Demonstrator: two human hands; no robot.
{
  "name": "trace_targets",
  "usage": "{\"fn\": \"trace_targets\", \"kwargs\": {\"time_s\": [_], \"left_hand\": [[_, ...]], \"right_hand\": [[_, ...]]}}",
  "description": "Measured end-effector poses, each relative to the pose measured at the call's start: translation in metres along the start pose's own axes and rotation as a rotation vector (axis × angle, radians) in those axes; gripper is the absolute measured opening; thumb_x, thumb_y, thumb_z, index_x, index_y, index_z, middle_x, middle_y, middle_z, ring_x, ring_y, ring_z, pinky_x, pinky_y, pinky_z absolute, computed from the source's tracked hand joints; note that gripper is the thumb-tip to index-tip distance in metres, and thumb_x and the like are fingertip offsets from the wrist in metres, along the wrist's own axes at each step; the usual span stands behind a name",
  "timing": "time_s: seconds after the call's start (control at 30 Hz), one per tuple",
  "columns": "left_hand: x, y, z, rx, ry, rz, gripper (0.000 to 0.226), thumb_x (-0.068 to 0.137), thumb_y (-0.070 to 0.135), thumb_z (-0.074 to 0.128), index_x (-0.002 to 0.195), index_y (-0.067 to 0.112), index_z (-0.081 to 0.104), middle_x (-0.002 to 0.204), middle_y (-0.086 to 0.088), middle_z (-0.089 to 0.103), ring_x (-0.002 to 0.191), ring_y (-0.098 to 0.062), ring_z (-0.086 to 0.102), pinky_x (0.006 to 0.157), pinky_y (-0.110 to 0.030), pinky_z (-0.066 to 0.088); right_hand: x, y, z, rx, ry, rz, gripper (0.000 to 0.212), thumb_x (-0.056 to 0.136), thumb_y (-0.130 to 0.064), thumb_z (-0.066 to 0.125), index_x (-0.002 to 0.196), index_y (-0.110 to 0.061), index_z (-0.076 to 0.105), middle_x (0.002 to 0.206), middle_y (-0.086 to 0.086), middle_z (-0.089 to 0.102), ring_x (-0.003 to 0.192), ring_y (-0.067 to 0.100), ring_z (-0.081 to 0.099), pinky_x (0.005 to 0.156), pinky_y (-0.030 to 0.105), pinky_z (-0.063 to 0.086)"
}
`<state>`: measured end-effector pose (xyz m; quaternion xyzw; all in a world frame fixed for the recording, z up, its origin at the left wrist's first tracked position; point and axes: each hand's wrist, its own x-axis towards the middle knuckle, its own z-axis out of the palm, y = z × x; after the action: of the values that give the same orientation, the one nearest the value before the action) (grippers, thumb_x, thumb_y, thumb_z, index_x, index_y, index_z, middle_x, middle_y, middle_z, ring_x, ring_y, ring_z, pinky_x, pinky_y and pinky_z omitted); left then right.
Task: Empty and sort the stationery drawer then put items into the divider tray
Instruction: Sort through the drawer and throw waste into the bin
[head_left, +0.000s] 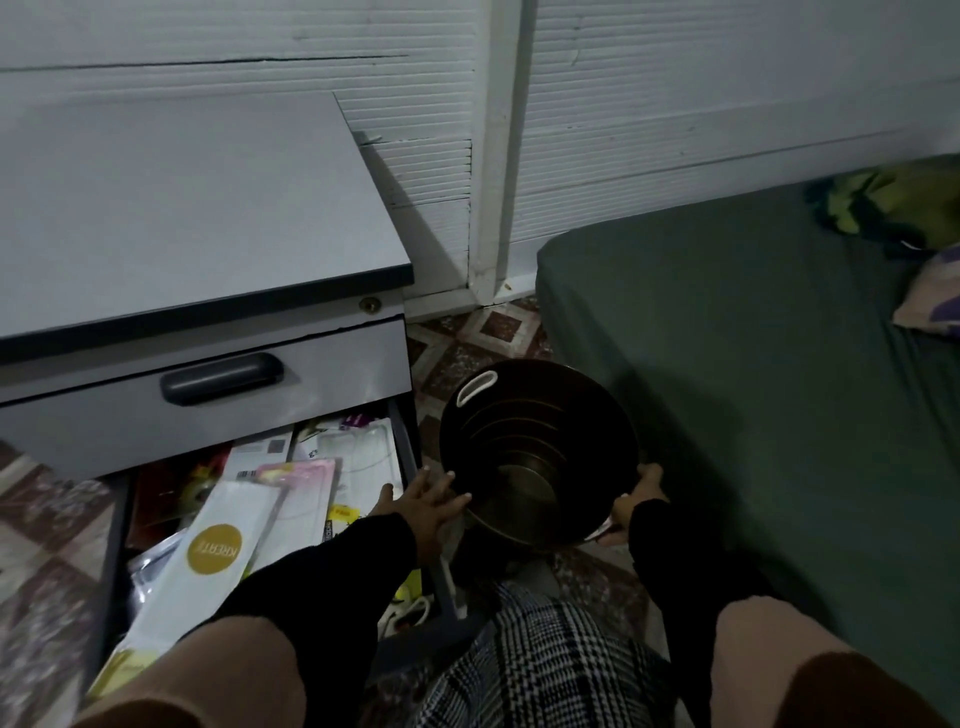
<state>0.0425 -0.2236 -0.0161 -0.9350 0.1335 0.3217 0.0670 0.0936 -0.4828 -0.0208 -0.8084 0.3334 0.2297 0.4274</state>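
Setup step, by my read: both hands hold a dark round stepped plastic tub (537, 457) on the floor beside the open grey drawer (260, 519). Left hand (426, 506) lies with straight fingers on its near-left rim; right hand (636, 499) grips the right rim. Stationery packets (218, 545) still fill the drawer, just left of the left hand. Next: let go of the tub, start lifting packets out.

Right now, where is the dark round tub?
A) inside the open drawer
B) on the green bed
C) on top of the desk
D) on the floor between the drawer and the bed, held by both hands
D: the dark round tub sits between the open drawer and the green bed, with the left hand and the right hand on its sides.
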Motion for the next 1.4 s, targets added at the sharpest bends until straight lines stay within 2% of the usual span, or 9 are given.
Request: {"fn": "trace_targets", "kwargs": {"time_s": [0.2,0.43,0.67,0.77,0.93,1.03,1.13,1.3,1.4], "left_hand": [[-0.021,-0.005,0.010,0.021,-0.063,-0.004,0.066,0.098,0.035,0.038,0.149,0.037,-0.004,0.158,0.002,-0.017,0.146,-0.026,-0.015,0.115,-0.059,0.008],[-0.033,-0.008,0.004,-0.094,0.035,-0.024,0.064,0.098,0.037,0.036,0.149,0.035,-0.003,0.159,0.002,-0.012,0.147,-0.023,-0.009,0.116,-0.054,0.009],[-0.068,-0.065,0.015,-0.210,0.099,-0.159,0.071,0.096,0.047,0.040,0.150,0.032,-0.005,0.159,0.000,-0.011,0.147,-0.021,-0.005,0.116,-0.050,0.011],[-0.096,-0.098,0.033,-0.290,0.150,-0.280,0.072,0.095,0.052,0.038,0.150,0.031,-0.002,0.159,-0.001,-0.006,0.147,-0.021,0.003,0.116,-0.043,0.017],[-0.140,-0.146,0.073,-0.426,0.303,-0.577,0.066,0.094,0.054,0.037,0.149,0.024,0.017,0.154,-0.004,0.025,0.137,-0.025,0.033,0.107,-0.038,0.035],[-0.151,-0.163,0.097,-0.545,0.334,-0.654,0.067,0.091,0.055,0.043,0.147,0.023,0.025,0.148,-0.004,0.036,0.131,-0.025,0.042,0.102,-0.038,0.042],[-0.153,-0.172,0.117,-0.651,0.337,-0.687,0.072,0.085,0.061,0.050,0.143,0.026,0.029,0.140,-0.005,0.047,0.120,-0.027,0.052,0.095,-0.039,0.048],[-0.146,-0.166,0.129,-0.696,0.269,-0.672,0.086,0.078,0.064,0.057,0.145,0.027,0.018,0.130,-0.005,0.056,0.113,-0.026,0.059,0.087,-0.035,0.050],[-0.142,-0.162,0.124,-0.699,0.262,-0.710,0.077,0.082,0.050,0.063,0.139,0.020,0.023,0.126,-0.006,0.058,0.112,-0.026,0.060,0.086,-0.034,0.048]], "right_hand": [[-0.008,0.005,0.013,0.002,-0.027,-0.056,0.064,0.093,-0.010,0.050,0.145,-0.019,0.015,0.130,0.025,0.045,0.093,0.040,0.058,0.074,0.046,0.050],[-0.012,-0.008,0.009,-0.166,-0.027,-0.002,0.076,0.089,-0.007,0.059,0.147,-0.008,0.010,0.146,0.024,0.030,0.128,0.041,0.040,0.100,0.047,0.041],[-0.035,-0.064,0.026,-0.301,0.132,-0.077,0.076,0.088,-0.022,0.061,0.148,-0.007,0.016,0.151,0.018,0.022,0.137,0.038,0.025,0.112,0.042,0.028],[-0.057,-0.093,0.058,-0.287,-0.010,-0.214,0.070,0.089,-0.019,0.062,0.146,-0.003,0.024,0.146,0.018,0.035,0.131,0.036,0.039,0.102,0.036,0.039],[-0.099,-0.100,0.137,-0.349,-0.229,-0.479,0.044,0.085,-0.017,0.067,0.123,0.001,0.052,0.105,0.015,0.054,0.093,0.023,0.050,0.061,0.025,0.041],[-0.112,-0.091,0.172,-0.403,-0.288,-0.464,0.029,0.084,-0.028,0.068,0.081,-0.003,0.055,0.082,0.014,0.058,0.078,0.024,0.053,0.071,0.036,0.050],[-0.124,-0.081,0.203,-0.412,-0.369,-0.411,0.050,0.087,-0.030,0.066,0.052,-0.007,0.040,0.048,0.009,0.049,0.050,0.024,0.049,0.061,0.034,0.046],[-0.149,-0.062,0.234,-0.413,-0.551,-0.319,0.029,0.089,-0.032,0.063,0.084,-0.003,0.056,0.085,0.010,0.061,0.080,0.028,0.061,0.077,0.036,0.056],[-0.156,-0.051,0.247,-0.264,-0.603,-0.259,0.028,0.087,-0.023,0.067,0.101,-0.002,0.053,0.101,0.014,0.065,0.084,0.026,0.063,0.068,0.035,0.057]]}}
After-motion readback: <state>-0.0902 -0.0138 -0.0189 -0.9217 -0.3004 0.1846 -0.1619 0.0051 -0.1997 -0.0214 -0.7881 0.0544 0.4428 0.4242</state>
